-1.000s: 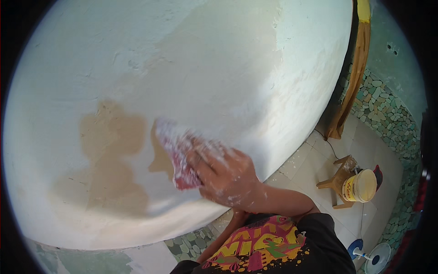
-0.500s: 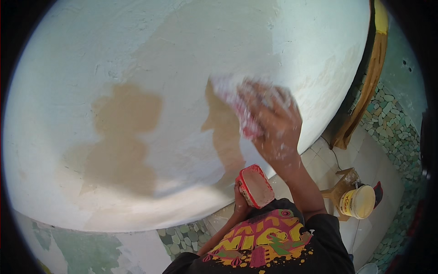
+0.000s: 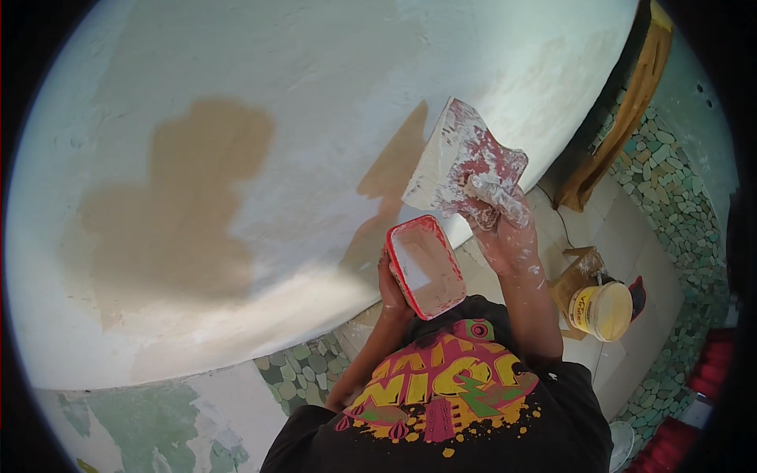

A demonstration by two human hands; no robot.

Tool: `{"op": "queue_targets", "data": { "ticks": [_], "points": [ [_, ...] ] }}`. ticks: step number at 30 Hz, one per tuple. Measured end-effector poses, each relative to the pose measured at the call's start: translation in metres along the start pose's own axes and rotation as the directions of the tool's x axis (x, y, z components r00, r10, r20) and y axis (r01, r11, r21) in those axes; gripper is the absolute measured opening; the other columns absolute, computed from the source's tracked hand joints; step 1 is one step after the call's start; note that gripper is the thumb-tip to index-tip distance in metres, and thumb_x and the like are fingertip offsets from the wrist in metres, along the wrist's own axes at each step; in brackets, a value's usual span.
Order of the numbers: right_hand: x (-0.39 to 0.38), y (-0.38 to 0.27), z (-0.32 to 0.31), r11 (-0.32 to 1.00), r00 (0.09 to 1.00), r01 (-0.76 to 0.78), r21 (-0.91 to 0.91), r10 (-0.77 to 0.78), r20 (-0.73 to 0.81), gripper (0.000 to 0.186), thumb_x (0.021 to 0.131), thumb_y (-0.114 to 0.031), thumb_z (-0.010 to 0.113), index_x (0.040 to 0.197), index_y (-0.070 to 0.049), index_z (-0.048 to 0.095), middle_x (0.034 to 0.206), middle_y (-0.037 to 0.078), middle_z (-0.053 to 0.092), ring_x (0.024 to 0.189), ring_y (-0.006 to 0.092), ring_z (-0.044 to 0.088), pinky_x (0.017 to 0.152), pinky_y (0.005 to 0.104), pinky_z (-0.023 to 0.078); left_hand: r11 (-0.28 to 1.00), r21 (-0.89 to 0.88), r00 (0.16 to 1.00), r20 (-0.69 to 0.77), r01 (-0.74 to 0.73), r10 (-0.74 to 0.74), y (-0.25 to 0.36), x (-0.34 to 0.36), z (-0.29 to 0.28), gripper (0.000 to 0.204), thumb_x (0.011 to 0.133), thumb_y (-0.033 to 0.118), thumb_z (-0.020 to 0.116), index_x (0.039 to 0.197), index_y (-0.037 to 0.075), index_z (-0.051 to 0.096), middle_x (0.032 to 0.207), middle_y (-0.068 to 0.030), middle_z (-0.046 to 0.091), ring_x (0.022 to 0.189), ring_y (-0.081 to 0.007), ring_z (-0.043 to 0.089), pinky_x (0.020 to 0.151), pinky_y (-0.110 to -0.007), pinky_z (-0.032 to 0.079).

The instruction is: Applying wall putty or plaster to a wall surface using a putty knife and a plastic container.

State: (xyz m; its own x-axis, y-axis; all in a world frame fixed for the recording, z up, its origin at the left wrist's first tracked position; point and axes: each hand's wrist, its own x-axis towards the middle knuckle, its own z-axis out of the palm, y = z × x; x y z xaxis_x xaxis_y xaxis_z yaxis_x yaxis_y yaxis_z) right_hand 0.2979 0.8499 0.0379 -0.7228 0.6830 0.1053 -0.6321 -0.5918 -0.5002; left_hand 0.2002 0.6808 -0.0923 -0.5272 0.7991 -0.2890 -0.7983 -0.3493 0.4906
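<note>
In my right hand [image 3: 505,217] is a wide, flat putty scraper [image 3: 481,154], red under smears of white filler, its broad edge tilted up and to the left. White paste coats my fingers and thumb. My left hand [image 3: 391,280] grips a rectangular plastic tub [image 3: 430,268] with a red rim by its left side; the tub is tipped so its inside shows, with whitish residue on its walls. The scraper hangs just above the tub, apart from it. Beyond both hands rises a curved white plastered wall [image 3: 315,158], with shadows of me and the scraper on it.
A yellow and white bucket [image 3: 609,310] stands on the tiled floor at the right, beside a brown wooden stool [image 3: 579,276]. A wooden trim piece [image 3: 619,126] runs along the wall's right edge. Greenish pebble paving [image 3: 658,181] lies farther right.
My right hand has drawn the scraper back from the wall, turning it so its face shows. My left hand has raised the tub, whose inside is now more visible.
</note>
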Motion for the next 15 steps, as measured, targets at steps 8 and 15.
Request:
{"op": "queue_targets", "data": {
  "ticks": [8,15],
  "points": [
    [-0.017,0.032,0.121,0.794,0.942,0.326,-0.514,-0.317,0.107,0.029,0.097,-0.016,0.066,0.123,-0.004,0.069,0.127,0.011,0.07,0.121,0.0266,0.065,0.108,0.05,0.048,0.999,0.046,0.994,-0.107,0.026,-0.021,0.043,-0.067,0.003,0.068,0.104,0.06,0.033,0.148,0.01,0.049,0.141,-0.0133,0.06,0.128,-0.0348,0.059,0.11,-0.053,0.047],
    [0.039,0.049,0.246,-0.406,0.326,0.696,-0.592,-0.555,0.765,0.031,0.09,-0.022,0.071,0.119,-0.01,0.073,0.136,0.007,0.067,0.129,0.0265,0.061,0.113,0.0598,0.039,0.995,-0.015,0.983,-0.152,0.104,-0.105,0.047,-0.107,0.029,0.072,0.103,0.064,0.034,0.148,0.009,0.047,0.142,-0.0166,0.059,0.127,-0.0381,0.059,0.108,-0.055,0.047]
  ]
}}
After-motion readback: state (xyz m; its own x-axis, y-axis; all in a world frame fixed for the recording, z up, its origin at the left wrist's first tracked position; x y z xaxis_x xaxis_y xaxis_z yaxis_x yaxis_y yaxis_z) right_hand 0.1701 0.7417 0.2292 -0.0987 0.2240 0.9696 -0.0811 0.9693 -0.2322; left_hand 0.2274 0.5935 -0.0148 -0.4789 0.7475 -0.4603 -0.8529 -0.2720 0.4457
